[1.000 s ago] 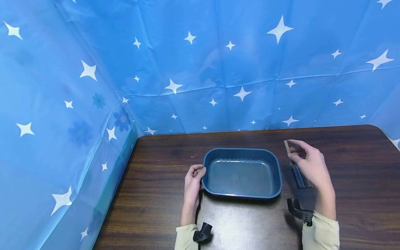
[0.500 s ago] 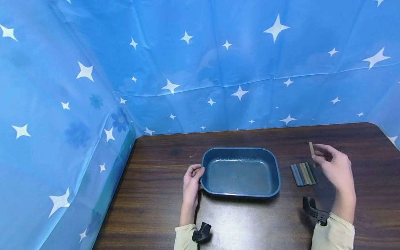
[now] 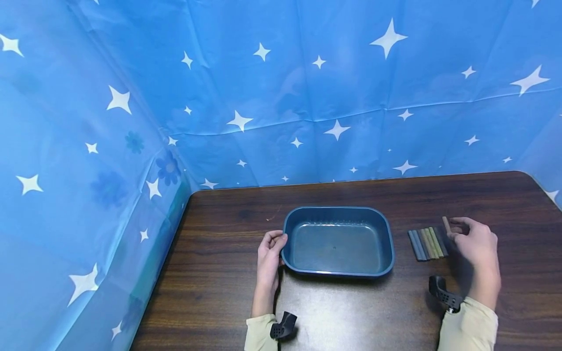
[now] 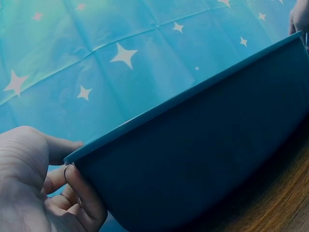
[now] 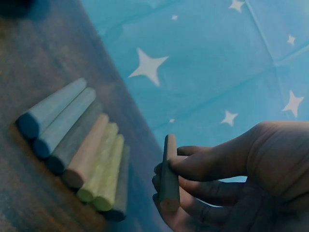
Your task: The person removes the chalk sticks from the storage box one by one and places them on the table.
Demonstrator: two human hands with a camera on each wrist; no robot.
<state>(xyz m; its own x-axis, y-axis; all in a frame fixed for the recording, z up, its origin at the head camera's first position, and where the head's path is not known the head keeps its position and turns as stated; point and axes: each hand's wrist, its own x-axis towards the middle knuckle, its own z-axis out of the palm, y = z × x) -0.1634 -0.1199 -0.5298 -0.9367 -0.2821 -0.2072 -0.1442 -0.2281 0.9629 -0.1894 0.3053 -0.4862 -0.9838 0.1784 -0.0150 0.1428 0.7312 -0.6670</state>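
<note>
My left hand (image 3: 269, 252) pinches the left rim of a blue plastic basin (image 3: 334, 208) between thumb and fingers. In the left wrist view the basin's dark outer wall (image 4: 193, 130) fills the middle. Thumb and fingertips of my right hand (image 3: 476, 243) hold a tan-looking chalk stick (image 3: 446, 224), tilted, just right of a row of chalk sticks (image 3: 427, 243). The right wrist view shows that row in blue, grey, orange-brown and yellow-green, side by side on the table. There the held chalk (image 5: 169, 179) stands apart from the row.
The dark wood-grain table (image 3: 219, 273) is backed by a blue curtain (image 3: 281, 97) with white stars, which also covers the left side. The basin has nothing inside. Black camera mounts (image 3: 283, 326) sit on both wrists.
My right hand has carried the chalk stick rightward from beside the basin, past the row, then lowered it slightly nearer the table. The left hand and basin stay nearly still.
</note>
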